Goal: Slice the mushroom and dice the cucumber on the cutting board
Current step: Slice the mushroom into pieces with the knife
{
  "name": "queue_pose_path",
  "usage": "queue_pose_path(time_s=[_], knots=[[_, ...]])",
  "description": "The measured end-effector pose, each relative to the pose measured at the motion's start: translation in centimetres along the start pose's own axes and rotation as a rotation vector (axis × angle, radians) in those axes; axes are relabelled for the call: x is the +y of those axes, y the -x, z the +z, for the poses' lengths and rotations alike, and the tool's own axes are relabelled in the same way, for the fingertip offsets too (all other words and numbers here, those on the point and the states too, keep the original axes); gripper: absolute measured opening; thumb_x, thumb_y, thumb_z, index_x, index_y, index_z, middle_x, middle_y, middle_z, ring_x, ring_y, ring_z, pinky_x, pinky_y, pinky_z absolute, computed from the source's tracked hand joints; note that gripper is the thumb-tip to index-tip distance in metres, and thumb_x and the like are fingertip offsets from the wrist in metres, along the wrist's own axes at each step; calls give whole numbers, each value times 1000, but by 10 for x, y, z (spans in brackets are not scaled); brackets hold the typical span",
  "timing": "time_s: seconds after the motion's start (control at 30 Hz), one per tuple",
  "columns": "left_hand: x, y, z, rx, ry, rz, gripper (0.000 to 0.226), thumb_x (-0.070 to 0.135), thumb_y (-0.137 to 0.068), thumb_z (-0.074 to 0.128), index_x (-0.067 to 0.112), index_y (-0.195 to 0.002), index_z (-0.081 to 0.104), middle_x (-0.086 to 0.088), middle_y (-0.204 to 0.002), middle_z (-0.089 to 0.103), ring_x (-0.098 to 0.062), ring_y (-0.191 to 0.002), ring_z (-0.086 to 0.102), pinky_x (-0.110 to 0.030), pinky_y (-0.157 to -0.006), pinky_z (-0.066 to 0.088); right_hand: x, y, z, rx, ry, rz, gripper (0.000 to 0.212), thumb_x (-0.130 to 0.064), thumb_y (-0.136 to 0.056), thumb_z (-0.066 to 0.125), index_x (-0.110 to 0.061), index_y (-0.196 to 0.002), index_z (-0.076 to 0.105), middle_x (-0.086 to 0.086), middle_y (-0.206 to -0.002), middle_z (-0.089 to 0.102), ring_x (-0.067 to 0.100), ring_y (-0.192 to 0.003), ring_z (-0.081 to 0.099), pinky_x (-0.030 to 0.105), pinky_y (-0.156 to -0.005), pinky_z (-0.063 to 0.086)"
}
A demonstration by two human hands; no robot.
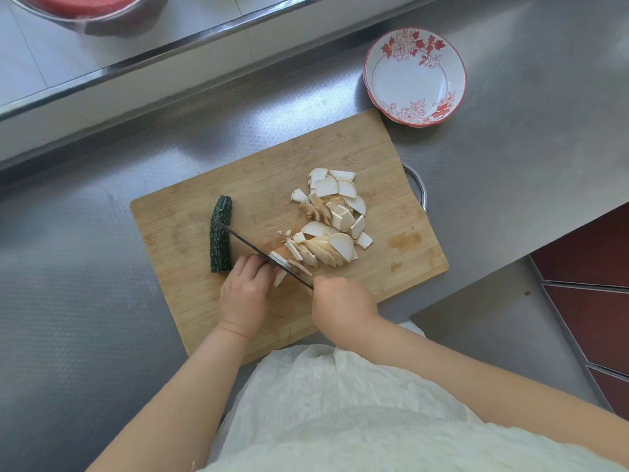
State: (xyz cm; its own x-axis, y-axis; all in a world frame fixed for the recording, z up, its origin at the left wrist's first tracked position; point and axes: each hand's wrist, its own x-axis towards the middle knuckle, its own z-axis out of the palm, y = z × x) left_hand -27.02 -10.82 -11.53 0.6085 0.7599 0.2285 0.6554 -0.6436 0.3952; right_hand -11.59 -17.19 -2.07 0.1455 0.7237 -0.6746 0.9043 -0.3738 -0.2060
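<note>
A wooden cutting board [190,233] lies on the steel counter. White mushroom slices [335,206] are piled on its right half, with a fanned row of fresh slices [326,252] beside the knife blade [248,245]. My right hand [340,306] grips the knife handle, and the blade stands edge-down across the board. My left hand [245,294] has its fingers curled over the last piece of mushroom [280,277], right against the blade. A dark green cucumber [221,233] lies whole on the board, just left of the blade tip.
A white bowl with red flowers [413,76] stands past the board's far right corner. A metal handle [420,189] sticks out from the board's right edge. A steel basin with something red [102,15] sits at the far left. The counter edge drops off at the right.
</note>
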Motion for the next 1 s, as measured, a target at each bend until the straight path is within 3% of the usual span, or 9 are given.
queue_pose_path(time_s=[0.17, 0.3, 0.43, 0.57, 0.73, 0.83, 1.0], knots=[[3, -2, -1, 12, -13, 12, 4, 2, -81, 69, 1, -85, 66, -12, -87, 62, -27, -81, 50, -32, -62, 42, -3, -13, 6, 1, -35, 24, 20, -15, -100, 42, -9, -110, 57, 11, -101, 66, 29, -90, 64, 25, -46, 25], [1, 0, -2, 5, -34, 12, 2, 6, -83, 69, 5, -84, 68, -10, -88, 64, -28, -79, 54, -36, -63, 43, 2, -22, 5, -22, -211, 75, 27, -28, -102, 38, -12, -112, 58, 10, -104, 65, 30, -95, 62, 30, -63, 42], [-1, 5, -2, 17, -7, 6, 4, 8, -85, 68, 5, -83, 68, -11, -87, 64, -27, -77, 55, -36, -63, 46, 12, -17, 3, -13, -285, 76, 31, -34, -101, 38, -13, -110, 60, 8, -99, 66, 28, -88, 63, 33, -68, 50], [-5, 8, 0, 6, 8, -6, 6, 5, -84, 68, 2, -88, 69, -12, -90, 64, -28, -79, 55, -37, -66, 48, 21, 0, 5, 42, -208, 11, 30, -34, -101, 37, -13, -105, 59, 9, -92, 67, 29, -82, 62, 34, -63, 49], [-3, 5, -1, 5, 19, -17, 19, 16, -91, 56, 2, -89, 68, -12, -86, 63, -25, -79, 48, -36, -61, 48, 21, 13, 7, 78, -106, -51, 29, -29, -101, 35, -17, -119, 56, 8, -96, 69, 31, -86, 64, 34, -63, 50], [0, 0, -2, 16, 24, -33, 35, 25, -98, 45, 0, -89, 67, -14, -86, 63, -25, -81, 47, -36, -62, 49, 19, 14, 10, 75, -30, -73, 24, -23, -100, 38, -16, -115, 56, 8, -92, 68, 31, -82, 65, 30, -54, 39], [1, 1, -1, 32, 30, -27, 23, 18, -93, 51, 1, -89, 64, -14, -87, 63, -25, -80, 46, -34, -58, 47, 17, 14, 9, 44, -23, -46, 21, -22, -100, 38, -14, -109, 55, 9, -94, 67, 32, -84, 64, 30, -55, 36]])
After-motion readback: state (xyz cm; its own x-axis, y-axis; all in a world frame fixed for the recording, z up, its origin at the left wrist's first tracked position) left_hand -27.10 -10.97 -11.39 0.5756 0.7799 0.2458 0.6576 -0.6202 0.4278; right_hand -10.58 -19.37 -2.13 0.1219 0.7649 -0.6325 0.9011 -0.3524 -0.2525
